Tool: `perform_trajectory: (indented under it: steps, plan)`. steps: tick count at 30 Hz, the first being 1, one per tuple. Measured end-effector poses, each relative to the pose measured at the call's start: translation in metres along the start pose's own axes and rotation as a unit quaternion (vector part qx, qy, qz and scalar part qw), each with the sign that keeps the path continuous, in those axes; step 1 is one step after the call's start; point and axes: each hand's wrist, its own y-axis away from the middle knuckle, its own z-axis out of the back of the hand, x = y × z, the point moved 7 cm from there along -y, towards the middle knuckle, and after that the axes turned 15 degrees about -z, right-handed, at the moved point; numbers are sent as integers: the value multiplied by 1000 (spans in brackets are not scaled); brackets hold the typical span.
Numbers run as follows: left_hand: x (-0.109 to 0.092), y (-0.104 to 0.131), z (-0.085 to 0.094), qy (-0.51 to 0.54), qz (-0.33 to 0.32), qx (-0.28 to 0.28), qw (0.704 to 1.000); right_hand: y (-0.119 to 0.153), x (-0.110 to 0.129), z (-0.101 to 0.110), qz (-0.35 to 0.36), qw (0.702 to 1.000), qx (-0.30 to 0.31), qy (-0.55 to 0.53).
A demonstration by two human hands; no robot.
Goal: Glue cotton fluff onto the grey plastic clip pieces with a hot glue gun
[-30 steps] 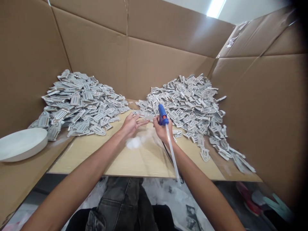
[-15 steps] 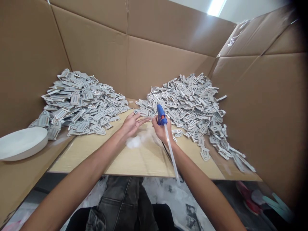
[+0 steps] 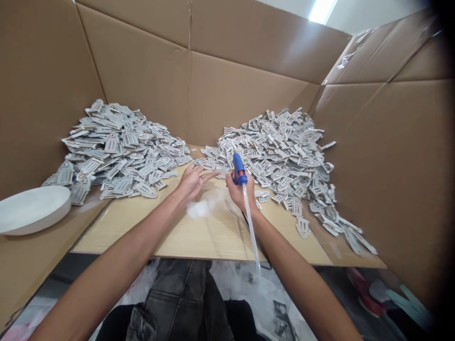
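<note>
My right hand is wrapped around a blue hot glue gun, its nozzle pointing away from me. A long translucent glue stick sticks out of its rear. To the left, my left hand has its fingers extended around a grey slotted tag-shaped piece, which appears lightly held at the fingertips; the exact grip is partly hidden. Below the hands, a white fluffy clump lies on the pale board.
Heaps of similar grey pieces stand at left and right. A white bowl sits at the far left. Tall cardboard walls enclose the work surface. A dark cord runs below my right hand.
My left hand has shifted slightly left, and the grey piece at its fingertips has moved with it. The lower end of the glue stick has swung a little left.
</note>
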Motion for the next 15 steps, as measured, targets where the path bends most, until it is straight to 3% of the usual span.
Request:
perform_trajectory:
  steps: [3,8,12,15]
  plan:
    - [-2,-4,5,-20,-19,-9,1000,-1,0,2,-3,1000,-6,1]
    - [1,-9,2,-78,-42,42,995,-5,-1,-1,-32,999,3,-33]
    - [5,-4,-1,-101,-25,53,993,-4,4,-6,-53,998,35,-30]
    - [7,2,-7,-74,-16,95,993,-3,6,-8,-52,997,51,-13]
